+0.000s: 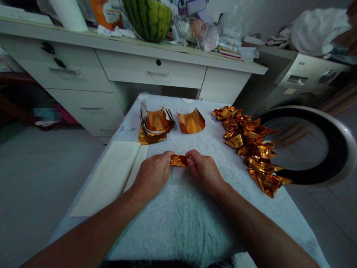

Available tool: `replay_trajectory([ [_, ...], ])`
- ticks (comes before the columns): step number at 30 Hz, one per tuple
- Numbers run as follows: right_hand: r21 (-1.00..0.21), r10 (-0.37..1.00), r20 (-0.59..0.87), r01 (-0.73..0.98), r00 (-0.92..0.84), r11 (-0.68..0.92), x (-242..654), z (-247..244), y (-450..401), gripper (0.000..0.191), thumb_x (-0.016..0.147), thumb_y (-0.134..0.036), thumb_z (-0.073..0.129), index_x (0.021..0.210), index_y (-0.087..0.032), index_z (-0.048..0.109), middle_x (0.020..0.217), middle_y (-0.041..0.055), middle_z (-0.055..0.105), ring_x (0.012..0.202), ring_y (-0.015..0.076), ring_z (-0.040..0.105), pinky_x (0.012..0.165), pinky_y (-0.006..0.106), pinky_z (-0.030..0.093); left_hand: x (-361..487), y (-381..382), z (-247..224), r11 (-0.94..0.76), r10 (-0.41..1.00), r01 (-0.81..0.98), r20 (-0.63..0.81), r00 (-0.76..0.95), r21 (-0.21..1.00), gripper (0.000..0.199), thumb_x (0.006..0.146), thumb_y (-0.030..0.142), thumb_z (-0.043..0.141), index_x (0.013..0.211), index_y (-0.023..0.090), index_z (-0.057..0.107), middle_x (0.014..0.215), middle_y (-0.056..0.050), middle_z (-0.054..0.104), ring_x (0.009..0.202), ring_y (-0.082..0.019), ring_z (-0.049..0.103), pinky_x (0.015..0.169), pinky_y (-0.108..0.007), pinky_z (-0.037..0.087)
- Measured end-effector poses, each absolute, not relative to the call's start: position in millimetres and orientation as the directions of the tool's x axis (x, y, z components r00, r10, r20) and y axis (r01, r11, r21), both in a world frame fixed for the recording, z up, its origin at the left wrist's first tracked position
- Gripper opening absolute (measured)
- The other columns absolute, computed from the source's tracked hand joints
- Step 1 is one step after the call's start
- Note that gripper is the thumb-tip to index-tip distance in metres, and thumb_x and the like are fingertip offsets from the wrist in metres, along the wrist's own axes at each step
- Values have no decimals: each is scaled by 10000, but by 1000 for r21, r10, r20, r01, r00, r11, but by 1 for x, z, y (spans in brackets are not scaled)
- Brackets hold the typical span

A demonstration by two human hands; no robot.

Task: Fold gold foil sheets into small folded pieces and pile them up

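Between my two hands, low over the cloth-covered table (189,208), is a small folded piece of gold foil paper (179,160). My left hand (154,173) pinches its left end, and my right hand (205,171) pinches the right end. Beyond them lies a curled gold foil sheet (191,121). To its left sits a stack of curled foil sheets (157,121) with pale undersides. A row of crumpled, folded gold foil pieces (251,149) runs down the right side of the table.
White paper sheets (111,175) lie at the table's left. Behind stands a white desk (156,70) with drawers, bearing a cut watermelon (149,18), a white roll (68,15) and plastic bags. At the right, a washing machine's round door (338,149) hangs open beside the table.
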State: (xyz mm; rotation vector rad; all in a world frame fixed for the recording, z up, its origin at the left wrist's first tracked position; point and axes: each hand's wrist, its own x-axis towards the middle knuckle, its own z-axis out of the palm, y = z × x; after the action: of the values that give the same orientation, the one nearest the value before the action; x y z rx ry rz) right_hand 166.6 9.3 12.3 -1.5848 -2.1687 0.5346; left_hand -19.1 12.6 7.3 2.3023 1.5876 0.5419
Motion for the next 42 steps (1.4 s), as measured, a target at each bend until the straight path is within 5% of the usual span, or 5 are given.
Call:
replay_trajectory([
  [42, -549, 959, 170, 786, -227, 283, 163, 11, 6, 239, 962, -255, 360, 907, -182, 582, 692, 29, 657, 586, 148, 597, 578, 235, 369, -12, 9, 5, -416, 908, 865, 179, 378, 281, 312, 930, 139, 418, 1154, 162, 633, 849, -85, 736, 786, -245, 700, 704, -343, 534],
])
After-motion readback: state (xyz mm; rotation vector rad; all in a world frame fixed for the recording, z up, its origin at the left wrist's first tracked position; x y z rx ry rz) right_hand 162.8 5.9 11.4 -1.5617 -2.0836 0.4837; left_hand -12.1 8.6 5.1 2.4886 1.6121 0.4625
